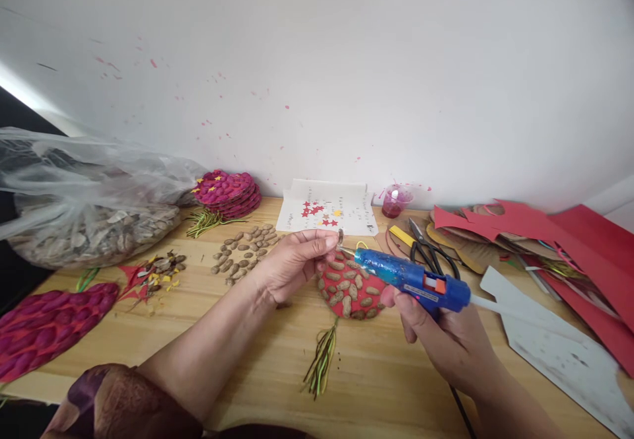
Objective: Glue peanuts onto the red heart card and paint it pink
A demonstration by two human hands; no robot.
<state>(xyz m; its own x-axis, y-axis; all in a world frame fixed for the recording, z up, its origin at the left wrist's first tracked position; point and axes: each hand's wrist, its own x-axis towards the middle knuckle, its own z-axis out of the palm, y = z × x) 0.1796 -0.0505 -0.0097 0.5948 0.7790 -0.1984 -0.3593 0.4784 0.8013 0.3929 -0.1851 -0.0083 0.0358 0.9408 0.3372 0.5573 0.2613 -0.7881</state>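
"Holding what, that left hand (302,254)?"

"A small brown piece (341,235), pinched between thumb and fingertips over the far side of the peanut disc (357,302). I can't make out exactly what the piece is."

"And the right hand (440,333)?"

"Wrapped round the grip of a blue glue gun (391,271), nozzle pointing left, its tip right by the piece. Whether they touch, I can't tell."

"Where's the disc?"

"On the desk (257,376), about midway between the left and right edges, partly hidden by the left hand. It's red, dotted with peanuts, and a tassel (321,363) runs from it toward the front edge."

"Along the back edge?"

"From the left corner: a clear bag (84,228), a stack of purple discs (228,195), white paper (292,211) with small stars on it, then a cup (393,202)."

"Anything else?"

"Loose peanuts (226,265) beyond the left forearm, scissors (434,251) behind the glue gun, red card (594,241) by the right edge."
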